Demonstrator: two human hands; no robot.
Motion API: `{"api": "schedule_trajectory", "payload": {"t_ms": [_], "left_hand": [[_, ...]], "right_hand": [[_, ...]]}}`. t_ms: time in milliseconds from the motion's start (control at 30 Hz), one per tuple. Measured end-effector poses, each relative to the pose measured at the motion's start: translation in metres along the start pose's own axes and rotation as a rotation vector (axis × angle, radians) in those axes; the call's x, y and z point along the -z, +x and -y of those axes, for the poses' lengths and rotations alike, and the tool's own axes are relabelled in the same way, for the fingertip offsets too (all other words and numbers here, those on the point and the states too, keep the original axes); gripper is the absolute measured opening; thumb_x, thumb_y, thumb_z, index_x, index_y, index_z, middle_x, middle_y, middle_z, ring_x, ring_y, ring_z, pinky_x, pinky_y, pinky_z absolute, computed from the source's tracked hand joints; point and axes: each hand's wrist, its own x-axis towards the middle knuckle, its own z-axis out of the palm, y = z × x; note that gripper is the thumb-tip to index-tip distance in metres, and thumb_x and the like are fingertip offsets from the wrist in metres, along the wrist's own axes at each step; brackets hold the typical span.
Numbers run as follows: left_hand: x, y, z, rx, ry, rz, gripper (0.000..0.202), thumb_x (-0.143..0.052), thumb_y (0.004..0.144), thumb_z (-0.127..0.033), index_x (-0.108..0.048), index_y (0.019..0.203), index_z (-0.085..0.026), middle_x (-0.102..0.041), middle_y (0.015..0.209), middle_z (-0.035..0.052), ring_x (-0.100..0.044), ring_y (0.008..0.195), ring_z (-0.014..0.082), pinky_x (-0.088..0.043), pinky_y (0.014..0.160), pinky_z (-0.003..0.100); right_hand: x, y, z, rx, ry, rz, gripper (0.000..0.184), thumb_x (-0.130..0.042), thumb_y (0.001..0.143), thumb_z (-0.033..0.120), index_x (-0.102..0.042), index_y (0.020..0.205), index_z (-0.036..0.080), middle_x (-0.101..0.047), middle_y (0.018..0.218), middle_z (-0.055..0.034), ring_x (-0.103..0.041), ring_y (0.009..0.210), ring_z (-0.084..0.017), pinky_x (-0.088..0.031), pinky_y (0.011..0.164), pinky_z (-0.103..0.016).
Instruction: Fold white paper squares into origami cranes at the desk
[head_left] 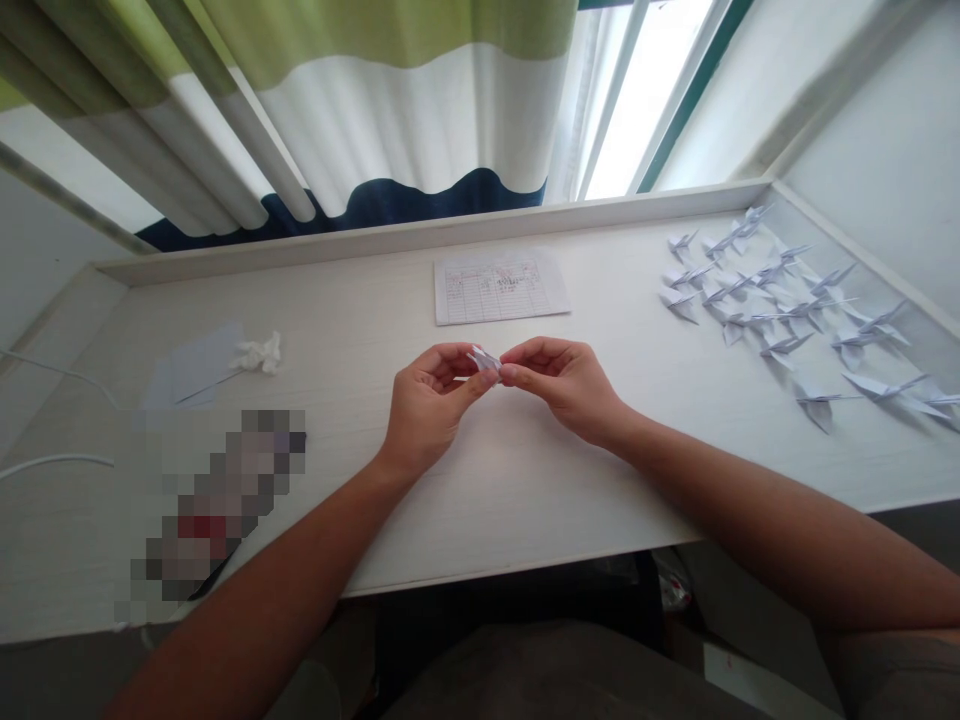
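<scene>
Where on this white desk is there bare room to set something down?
Bare desk lies between the gridded sheet and the paper cranes, and between the crumpled tissue and the left hand. The right side is crowded with paper cranes; a pixelated object takes up the left front.

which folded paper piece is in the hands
The small white piece pinched between the left hand and right hand; the other folded pieces lie grouped on the desk, toward its right end.

left hand and right hand bare, forearms too — dark grey sleeve, dim grey-brown top
</scene>
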Motion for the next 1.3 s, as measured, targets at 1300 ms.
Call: {"api": "schedule_trajectory", "payload": {"t_ms": [1300], "left_hand": [[0.006, -0.009, -0.005, -0.617, 0.289, 0.077, 0.013, -0.083, 0.091, -0.020, -0.081, 0.101, -0.029, -0.081, 0.107, 0.0035, -0.078, 0.097, 0.0202, -0.067, 0.088, 0.041]], "right_hand": [[-0.001, -0.012, 0.012, 0.676, -0.496, -0.008, 0.005, -0.076, 0.096, 0.024, -0.079, 0.098, 0.028, -0.083, 0.099, -0.0054, -0.078, 0.090, -0.024, -0.065, 0.079, -0.044]]}}
